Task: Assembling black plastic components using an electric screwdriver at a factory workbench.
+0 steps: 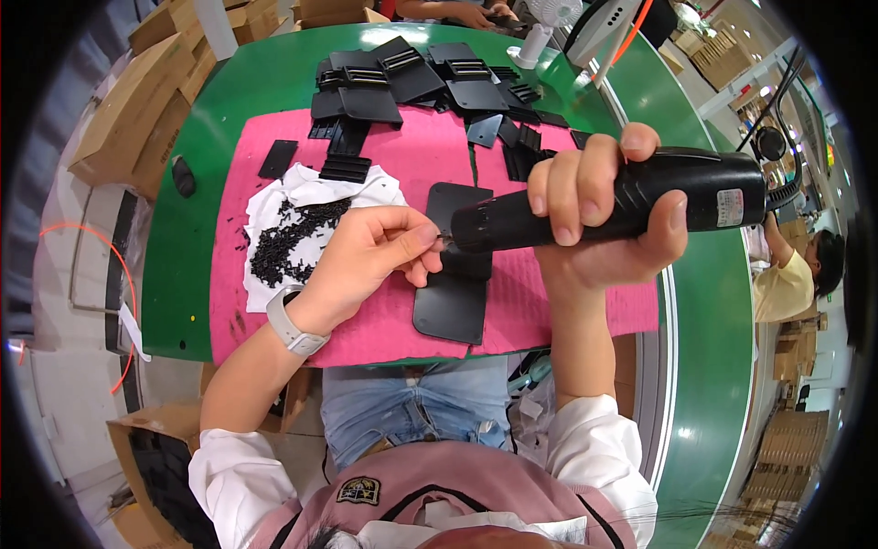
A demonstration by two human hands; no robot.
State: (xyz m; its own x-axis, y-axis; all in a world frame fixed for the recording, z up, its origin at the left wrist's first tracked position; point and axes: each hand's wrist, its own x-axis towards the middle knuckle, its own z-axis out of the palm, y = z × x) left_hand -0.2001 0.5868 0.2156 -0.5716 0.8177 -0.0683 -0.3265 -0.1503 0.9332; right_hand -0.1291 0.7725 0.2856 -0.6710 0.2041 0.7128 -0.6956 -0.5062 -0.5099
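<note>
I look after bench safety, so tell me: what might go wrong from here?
The left hand has its fingertips right at the tip of the black power tool; if it spins or slips, they might get nicked.

The small black pieces lie loose on the white cloth near the left wrist; a bump could scatter them.

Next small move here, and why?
Probably tilt the driver nose-down toward the black plate. The right hand grips it roughly level, nose pointing left, above the plates, while the fingertips of the left hand pinch a small dark piece at its nose; whether that is seated can't be told.
</note>
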